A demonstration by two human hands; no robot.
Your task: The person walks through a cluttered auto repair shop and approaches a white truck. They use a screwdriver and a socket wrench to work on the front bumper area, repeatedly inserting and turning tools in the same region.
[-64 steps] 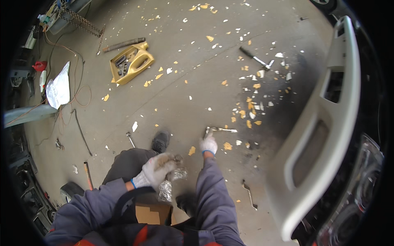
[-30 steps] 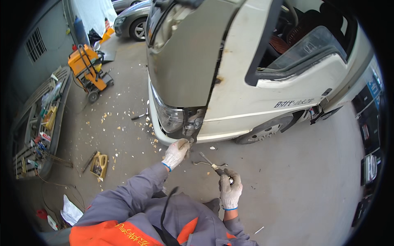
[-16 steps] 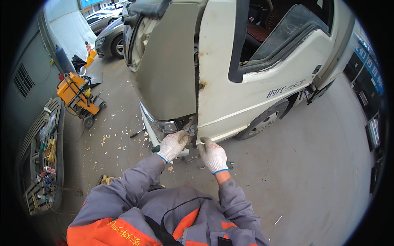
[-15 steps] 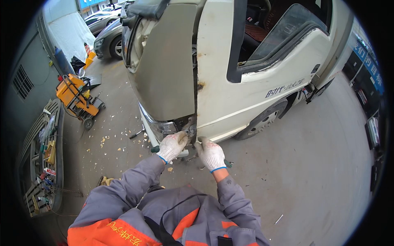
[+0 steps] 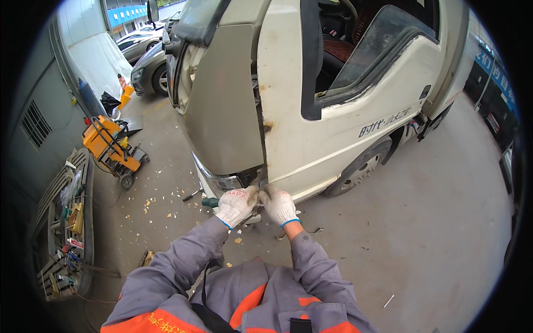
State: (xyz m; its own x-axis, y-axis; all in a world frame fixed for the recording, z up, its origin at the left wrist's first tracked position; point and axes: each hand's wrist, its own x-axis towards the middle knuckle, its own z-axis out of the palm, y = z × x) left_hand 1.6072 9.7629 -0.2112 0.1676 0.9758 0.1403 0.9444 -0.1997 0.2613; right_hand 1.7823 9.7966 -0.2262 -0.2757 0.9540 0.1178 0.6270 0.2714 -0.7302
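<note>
Here, the left hand [image 5: 235,206] and right hand [image 5: 278,205] nearly meet, with fingers curled; what they pinch, I cannot tell. The headlight [image 5: 226,183] is just ahead of the left hand, the nearer one, its long axis running forward-left. Ahead of the right hand is the door [image 5: 302,147]; just left of the left hand, a green handle [image 5: 210,202].

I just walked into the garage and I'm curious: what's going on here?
A person has both gloved hands at the front corner of a pale truck, by the headlight. The left hand and right hand are close together; what their fingers hold, if anything, is hidden. A dark green handle shows beside the left hand. An orange machine on wheels stands off to the left.
</note>
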